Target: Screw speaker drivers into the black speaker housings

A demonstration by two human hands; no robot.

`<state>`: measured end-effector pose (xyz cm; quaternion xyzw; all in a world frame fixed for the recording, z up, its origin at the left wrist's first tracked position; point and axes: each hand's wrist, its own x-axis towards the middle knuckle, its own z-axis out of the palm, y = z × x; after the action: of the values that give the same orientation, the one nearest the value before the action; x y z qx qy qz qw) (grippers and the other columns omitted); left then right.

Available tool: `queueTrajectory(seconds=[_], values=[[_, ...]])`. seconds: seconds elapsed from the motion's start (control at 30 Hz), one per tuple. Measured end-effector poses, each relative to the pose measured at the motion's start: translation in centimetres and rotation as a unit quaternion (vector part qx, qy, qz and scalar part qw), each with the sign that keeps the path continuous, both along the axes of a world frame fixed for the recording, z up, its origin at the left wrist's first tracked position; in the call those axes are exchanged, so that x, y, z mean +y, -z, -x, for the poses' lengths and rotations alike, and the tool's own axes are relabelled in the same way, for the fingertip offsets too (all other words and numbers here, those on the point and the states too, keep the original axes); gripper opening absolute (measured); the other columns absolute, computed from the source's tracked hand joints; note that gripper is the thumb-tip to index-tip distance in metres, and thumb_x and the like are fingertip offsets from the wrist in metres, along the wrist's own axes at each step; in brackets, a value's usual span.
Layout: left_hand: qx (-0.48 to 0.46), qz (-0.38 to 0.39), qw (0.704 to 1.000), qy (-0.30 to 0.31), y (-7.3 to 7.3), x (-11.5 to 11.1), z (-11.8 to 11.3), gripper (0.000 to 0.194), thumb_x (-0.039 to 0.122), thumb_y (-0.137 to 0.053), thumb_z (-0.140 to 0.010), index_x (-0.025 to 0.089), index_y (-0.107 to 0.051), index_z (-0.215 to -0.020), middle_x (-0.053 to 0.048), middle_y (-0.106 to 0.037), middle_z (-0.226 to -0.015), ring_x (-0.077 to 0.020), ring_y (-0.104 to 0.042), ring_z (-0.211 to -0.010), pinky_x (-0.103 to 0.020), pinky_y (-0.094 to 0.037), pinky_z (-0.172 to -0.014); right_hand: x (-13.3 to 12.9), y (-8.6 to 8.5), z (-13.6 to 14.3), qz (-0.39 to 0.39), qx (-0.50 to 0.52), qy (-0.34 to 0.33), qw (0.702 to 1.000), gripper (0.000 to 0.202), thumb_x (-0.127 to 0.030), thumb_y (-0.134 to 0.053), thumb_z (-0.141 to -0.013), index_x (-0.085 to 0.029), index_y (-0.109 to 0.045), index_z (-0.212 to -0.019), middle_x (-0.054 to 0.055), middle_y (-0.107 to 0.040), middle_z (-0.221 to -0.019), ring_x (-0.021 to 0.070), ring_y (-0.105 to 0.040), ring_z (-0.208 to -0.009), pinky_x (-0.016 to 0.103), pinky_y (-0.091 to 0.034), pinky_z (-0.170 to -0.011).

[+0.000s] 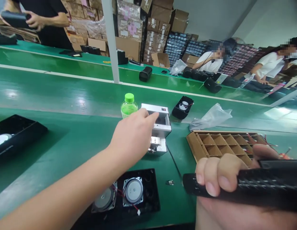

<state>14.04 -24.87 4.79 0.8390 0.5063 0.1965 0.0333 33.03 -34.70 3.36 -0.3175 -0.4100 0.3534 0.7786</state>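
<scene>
The person's left hand reached with loosely curled fingers onto the small silver metal box beside a green-capped bottle, a box that looked rigid, smooth and best gripped by its sides, while the right hand clasped a stiff black tool.

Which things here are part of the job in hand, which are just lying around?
In use:
- left hand reaching into the small metal box
- right hand gripping the black tool
- black panel with two speakers
- divided cardboard tray
- small screw

Lying about:
- green-capped bottle
- plastic bag
- black speaker part on the belt
</scene>
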Motion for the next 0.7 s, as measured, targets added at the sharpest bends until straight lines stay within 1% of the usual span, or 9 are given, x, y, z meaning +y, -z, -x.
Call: queueTrajectory(seconds=[0.07, 0.13, 0.2, 0.27, 0.37, 0.47, 0.53, 0.6, 0.7], values=[[-0.085, 0.064, 0.992, 0.073, 0.9, -1.8, 0.1, 0.047, 0.014, -0.057, -0.104, 0.024, -0.07, -0.148, -0.009, -0.076, -0.126, -0.0261, -0.074, -0.108, -0.039, -0.061, -0.088, 0.3, -0.6, 0.2, -0.008, 0.046, 0.03, 0.998, 0.048, -0.065, -0.038, -0.113, -0.028, -0.068, -0.12, -0.007, -0.054, -0.055, 0.0139, -0.045, -0.038, 0.031, -0.041, -0.043], [-0.168, 0.182, 0.961, 0.128, 2.0, -4.4, 0.5, 0.036, 0.024, -0.074, -0.098, 0.032, -0.078, -0.133, -0.001, -0.08, -0.121, -0.0216, -0.076, -0.106, -0.032, -0.062, -0.09, 0.5, -1.1, 0.3, -0.008, 0.074, 0.036, 0.997, 0.057, -0.07, -0.033, -0.112, -0.025, -0.068, -0.119, -0.008, -0.052, -0.055, 0.0121, -0.045, -0.038, 0.03, -0.039, -0.042], [-0.212, 0.265, 0.932, 0.13, 3.0, -6.6, 0.9, 0.022, 0.022, -0.083, -0.092, 0.033, -0.084, -0.111, 0.005, -0.083, -0.105, -0.0176, -0.077, -0.092, -0.025, -0.059, -0.079, 0.6, -1.4, 0.1, -0.006, 0.087, 0.026, 0.996, 0.056, -0.074, -0.045, -0.108, -0.024, -0.068, -0.119, -0.01, -0.053, -0.057, 0.0099, -0.046, -0.038, 0.029, -0.039, -0.042], [-0.241, 0.298, 0.914, 0.134, 3.7, -8.0, 0.9, 0.013, 0.016, -0.081, -0.093, 0.028, -0.083, -0.095, 0.007, -0.082, -0.089, -0.0136, -0.075, -0.079, -0.022, -0.054, -0.071, 0.5, -1.3, -0.2, 0.0, 0.091, -0.002, 0.996, 0.056, -0.076, -0.06, -0.1, -0.025, -0.068, -0.121, -0.01, -0.056, -0.059, 0.0087, -0.049, -0.039, 0.028, -0.041, -0.044], [-0.283, 0.292, 0.901, 0.153, 4.5, -8.7, 0.8, 0.016, 0.011, -0.075, -0.096, 0.023, -0.08, -0.087, 0.007, -0.078, -0.077, -0.0091, -0.071, -0.069, -0.018, -0.049, -0.068, -0.2, -0.6, -0.6, 0.0, 0.096, -0.083, 0.992, 0.06, -0.08, -0.057, -0.099, -0.027, -0.067, -0.125, -0.007, -0.064, -0.067, 0.0103, -0.058, -0.046, 0.028, -0.046, -0.05], [-0.302, 0.254, 0.902, 0.173, 5.1, -9.1, 1.1, 0.018, 0.013, -0.069, -0.099, 0.021, -0.077, -0.085, 0.005, -0.073, -0.073, -0.0089, -0.067, -0.066, -0.018, -0.046, -0.063, -1.1, 0.2, -0.6, -0.003, 0.126, -0.134, 0.983, 0.07, -0.076, -0.02, -0.11, -0.028, -0.064, -0.134, -0.003, -0.065, -0.07, 0.0142, -0.064, -0.054, 0.033, -0.053, -0.057], [-0.307, 0.233, 0.905, 0.182, 5.3, -9.5, 1.6, 0.021, 0.014, -0.064, -0.102, 0.02, -0.076, -0.086, 0.004, -0.071, -0.072, -0.0091, -0.065, -0.064, -0.019, -0.044, -0.061, -1.5, 0.4, -0.2, -0.001, 0.142, -0.129, 0.981, 0.08, -0.072, -0.002, -0.109, -0.028, -0.063, -0.138, -0.002, -0.063, -0.067, 0.0154, -0.063, -0.052, 0.036, -0.054, -0.056], [-0.309, 0.219, 0.907, 0.182, 5.5, -9.8, 2.0, 0.023, 0.015, -0.061, -0.104, 0.02, -0.075, -0.086, 0.004, -0.069, -0.071, -0.0091, -0.063, -0.062, -0.02, -0.043, -0.059, -1.6, 0.4, 0.2, 0.006, 0.135, -0.12, 0.984, 0.077, -0.071, -0.005, -0.11, -0.029, -0.064, -0.137, -0.003, -0.061, -0.064, 0.0158, -0.06, -0.049, 0.035, -0.053, -0.053], [-0.309, 0.213, 0.908, 0.189, 5.7, -10.1, 2.3, 0.022, 0.015, -0.061, -0.103, 0.02, -0.074, -0.086, 0.004, -0.069, -0.07, -0.0093, -0.062, -0.062, -0.021, -0.043, -0.059, -1.5, 0.3, 0.6, 0.02, 0.052, -0.097, 0.994, 0.049, -0.06, -0.029, -0.116, -0.033, -0.066, -0.134, -0.006, -0.054, -0.06, 0.0142, -0.052, -0.044, 0.033, -0.049, -0.049]])
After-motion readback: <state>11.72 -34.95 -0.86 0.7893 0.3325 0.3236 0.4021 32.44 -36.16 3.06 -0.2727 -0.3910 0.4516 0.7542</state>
